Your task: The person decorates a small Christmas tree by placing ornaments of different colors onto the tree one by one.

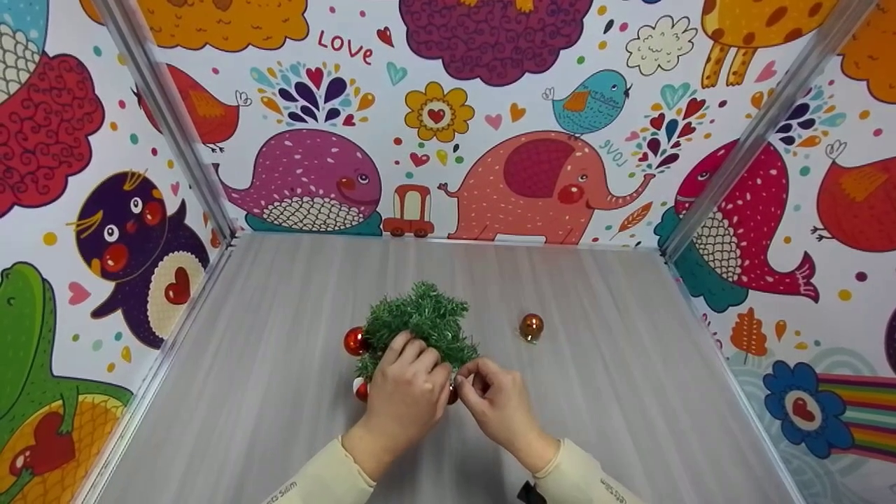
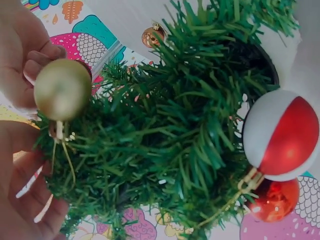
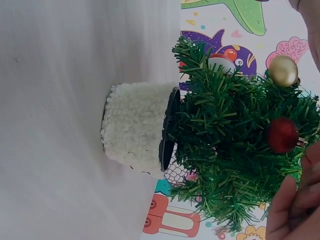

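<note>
A small artificial Christmas tree (image 1: 420, 315) stands on the table in a white textured pot (image 3: 137, 130). My left hand (image 1: 409, 385) reaches over its front, thumb and fingers around a branch near the top. At the tree's right side, my right hand (image 1: 500, 399) brings thumb and forefinger together by the cap of a dark red bauble (image 3: 282, 135), pinching its loop; the loop itself is mostly hidden. A matte gold bauble (image 2: 63, 90) hangs between the hands. Lower on the left are a white-and-red bauble (image 2: 282, 132) and a shiny red bauble (image 1: 355, 341).
A shiny copper-orange bauble (image 1: 531, 327) lies on the grey table (image 1: 595, 364) to the tree's right. Panels printed with cartoon animals (image 1: 525, 189) border the back and both sides. A small black object (image 1: 530, 492) shows beside the right sleeve at the bottom edge.
</note>
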`<state>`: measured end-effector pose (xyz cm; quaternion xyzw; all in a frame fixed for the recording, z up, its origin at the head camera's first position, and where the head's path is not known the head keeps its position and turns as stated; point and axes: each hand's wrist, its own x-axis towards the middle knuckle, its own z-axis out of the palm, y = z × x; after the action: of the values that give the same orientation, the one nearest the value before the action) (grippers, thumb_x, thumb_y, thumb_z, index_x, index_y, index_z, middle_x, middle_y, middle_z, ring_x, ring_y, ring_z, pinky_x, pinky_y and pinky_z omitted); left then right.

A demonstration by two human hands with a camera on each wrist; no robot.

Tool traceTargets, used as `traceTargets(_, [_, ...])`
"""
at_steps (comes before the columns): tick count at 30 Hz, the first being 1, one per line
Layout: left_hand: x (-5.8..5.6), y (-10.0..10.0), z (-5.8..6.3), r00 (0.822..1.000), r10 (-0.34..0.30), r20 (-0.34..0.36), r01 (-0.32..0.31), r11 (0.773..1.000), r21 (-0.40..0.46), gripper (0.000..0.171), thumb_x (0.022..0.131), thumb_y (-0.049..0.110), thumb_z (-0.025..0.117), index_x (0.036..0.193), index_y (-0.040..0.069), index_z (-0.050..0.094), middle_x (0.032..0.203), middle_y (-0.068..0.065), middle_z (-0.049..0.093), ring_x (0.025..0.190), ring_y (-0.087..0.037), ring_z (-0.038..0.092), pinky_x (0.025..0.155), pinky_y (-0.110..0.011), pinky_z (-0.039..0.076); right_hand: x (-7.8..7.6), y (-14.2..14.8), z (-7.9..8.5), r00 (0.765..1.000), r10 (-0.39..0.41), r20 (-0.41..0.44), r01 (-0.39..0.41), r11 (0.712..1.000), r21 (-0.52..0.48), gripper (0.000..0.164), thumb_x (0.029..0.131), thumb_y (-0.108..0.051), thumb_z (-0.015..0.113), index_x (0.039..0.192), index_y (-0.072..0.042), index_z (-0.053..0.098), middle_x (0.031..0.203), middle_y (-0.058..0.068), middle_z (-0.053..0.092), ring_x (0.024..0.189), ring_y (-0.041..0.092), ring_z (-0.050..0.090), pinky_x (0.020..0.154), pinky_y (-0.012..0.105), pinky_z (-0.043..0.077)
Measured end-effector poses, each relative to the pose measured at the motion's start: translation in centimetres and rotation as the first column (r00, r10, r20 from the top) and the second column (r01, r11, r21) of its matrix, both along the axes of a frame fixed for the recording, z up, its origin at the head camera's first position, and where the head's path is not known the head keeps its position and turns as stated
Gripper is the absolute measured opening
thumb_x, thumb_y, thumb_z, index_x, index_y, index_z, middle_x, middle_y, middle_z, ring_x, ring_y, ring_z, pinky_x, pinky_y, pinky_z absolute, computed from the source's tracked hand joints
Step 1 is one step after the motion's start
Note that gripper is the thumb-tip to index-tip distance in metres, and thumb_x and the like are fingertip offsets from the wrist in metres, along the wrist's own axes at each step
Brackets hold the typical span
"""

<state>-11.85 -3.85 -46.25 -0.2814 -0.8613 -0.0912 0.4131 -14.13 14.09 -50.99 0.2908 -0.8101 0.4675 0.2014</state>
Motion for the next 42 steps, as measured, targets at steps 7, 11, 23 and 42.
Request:
traceTargets(7, [0.5,0.4,0.3,0.999,0.044,-0.013,-0.044,0.999,0.002,0.008,0.072,0.016,0.079,0.076,0.012,0.075,0.073,-0.002,0.065,0.083,-0.025,0.06,0.107,-0.046,0.037,0.0,-0.3,-0.1,1.0,-0.026,0.017,0.026,0.999,0.022,0.019,0.088,-0.007,0.072,0.084,-0.024,0.066,0.056,-0.021,0.042,0.044,-0.008,0.033,0.037,0.015,0.031])
traceTargets(11, [0.7,0.4,0.4,0.999,0.039,-0.005,-0.039,0.999,-0.006,0.009,0.069,0.012,0.081,0.075,0.012,0.074,0.07,-0.001,0.065,0.081,-0.024,0.06,0.111,-0.046,0.034,0.0,-0.5,-0.1,1.0,-0.03,0.008,0.03,0.999,0.031,0.021,0.085,-0.005,0.073,0.082,-0.025,0.066,0.056,-0.022,0.041,0.045,-0.008,0.033,0.038,0.015,0.03])
traceTargets(23, [1.1,0.1,1.1,0.991,0.015,0.13,-0.016,1.0,0.006,0.008,0.071,0.012,0.081,0.073,0.014,0.073,0.071,0.001,0.068,0.08,-0.022,0.062,0.113,-0.051,0.03,0.4,-0.4,0.2,0.992,-0.005,0.13,-0.005,0.997,0.083,0.022,0.084,-0.005,0.072,0.082,-0.026,0.067,0.054,-0.02,0.043,0.043,-0.006,0.035,0.038,0.015,0.029])
traceTargets(42, [1.1,-0.5,0.9,0.994,-0.006,0.107,0.016,0.996,-0.093,0.01,0.071,0.016,0.075,0.067,0.013,0.066,0.071,-0.001,0.062,0.082,-0.025,0.061,0.114,-0.05,0.028,0.4,-0.6,-0.2,0.987,-0.041,0.154,0.027,0.995,0.092,0.021,0.086,-0.007,0.072,0.081,-0.027,0.067,0.051,-0.02,0.041,0.041,-0.006,0.033,0.037,0.015,0.027])
